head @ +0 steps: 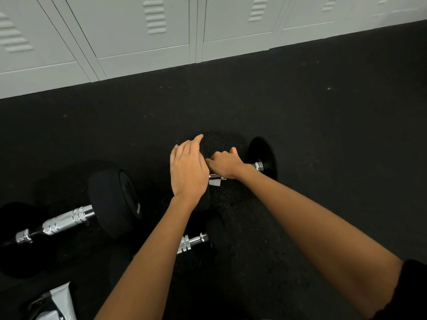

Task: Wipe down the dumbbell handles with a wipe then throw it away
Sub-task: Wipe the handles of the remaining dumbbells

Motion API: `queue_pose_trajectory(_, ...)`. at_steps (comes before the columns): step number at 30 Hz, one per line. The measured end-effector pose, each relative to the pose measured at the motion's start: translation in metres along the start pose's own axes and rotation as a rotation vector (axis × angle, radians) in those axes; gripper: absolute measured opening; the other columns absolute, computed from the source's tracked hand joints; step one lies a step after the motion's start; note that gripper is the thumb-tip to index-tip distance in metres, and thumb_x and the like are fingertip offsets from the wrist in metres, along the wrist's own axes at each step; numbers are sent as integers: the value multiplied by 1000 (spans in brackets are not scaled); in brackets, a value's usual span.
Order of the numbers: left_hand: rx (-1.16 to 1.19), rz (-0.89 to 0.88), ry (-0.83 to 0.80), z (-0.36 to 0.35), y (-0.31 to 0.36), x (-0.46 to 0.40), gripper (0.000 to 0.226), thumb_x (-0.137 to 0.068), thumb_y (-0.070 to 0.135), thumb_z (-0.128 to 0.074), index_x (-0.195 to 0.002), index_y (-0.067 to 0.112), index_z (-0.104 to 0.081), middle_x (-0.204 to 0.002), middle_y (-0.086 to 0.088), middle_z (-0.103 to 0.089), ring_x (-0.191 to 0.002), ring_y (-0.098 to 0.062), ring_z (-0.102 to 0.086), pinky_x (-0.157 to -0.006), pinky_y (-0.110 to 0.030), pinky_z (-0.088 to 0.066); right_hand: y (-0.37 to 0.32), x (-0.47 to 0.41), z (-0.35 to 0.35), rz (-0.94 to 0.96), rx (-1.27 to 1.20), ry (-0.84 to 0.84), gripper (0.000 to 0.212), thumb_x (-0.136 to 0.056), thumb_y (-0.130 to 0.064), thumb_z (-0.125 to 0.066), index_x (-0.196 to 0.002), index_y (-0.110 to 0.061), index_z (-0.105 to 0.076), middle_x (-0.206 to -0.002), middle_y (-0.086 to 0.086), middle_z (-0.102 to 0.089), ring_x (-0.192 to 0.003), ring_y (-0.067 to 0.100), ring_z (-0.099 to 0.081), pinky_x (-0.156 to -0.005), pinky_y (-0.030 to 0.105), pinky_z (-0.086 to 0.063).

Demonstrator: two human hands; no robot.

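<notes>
Head view, black rubber floor, grey lockers

The room was evenly lit from above, softly, with no hard shadows; only a faint dark pool lay on the black floor under the hands. The pale lockers caught the most light and looked a little washed out at the top right. Small bright glints sat on the chrome dumbbell handle. The black weights nearly melted into the floor. The wide lens bent the locker lines outward, and the whole view was slightly soft, most of all at the lower corners.
</notes>
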State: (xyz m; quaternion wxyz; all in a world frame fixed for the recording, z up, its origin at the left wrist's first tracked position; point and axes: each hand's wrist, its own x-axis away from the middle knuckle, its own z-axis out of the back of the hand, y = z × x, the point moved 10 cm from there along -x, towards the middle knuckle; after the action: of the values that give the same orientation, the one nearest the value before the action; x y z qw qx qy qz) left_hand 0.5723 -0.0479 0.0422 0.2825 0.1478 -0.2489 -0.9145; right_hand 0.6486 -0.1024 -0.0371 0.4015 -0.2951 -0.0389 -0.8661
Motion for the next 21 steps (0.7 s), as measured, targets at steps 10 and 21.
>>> queue_pose_trajectory(10,-20,9,-8,1,1,0,42,-94,10,-38,-135,13,-45,-126,-7,-59,-124,-19,-49,-112,-41,-29,9,1,-11,-159,-391,-77,42,-97,-28,-30,-61,-13,-47,-72,2,-56,-91,22,-56,-106,49,-14)
queue_pose_trajectory(21,-29,10,-9,2,3,2,41,-93,9,-43,-133,12,-47,-125,-8,-59,-122,-20,-51,-108,-43,-35,-2,84,-1,191,-308,684,22,-82,-14,-67,-104,-19,-64,-111,-7,-62,-108,9,-52,-99,33,-20)
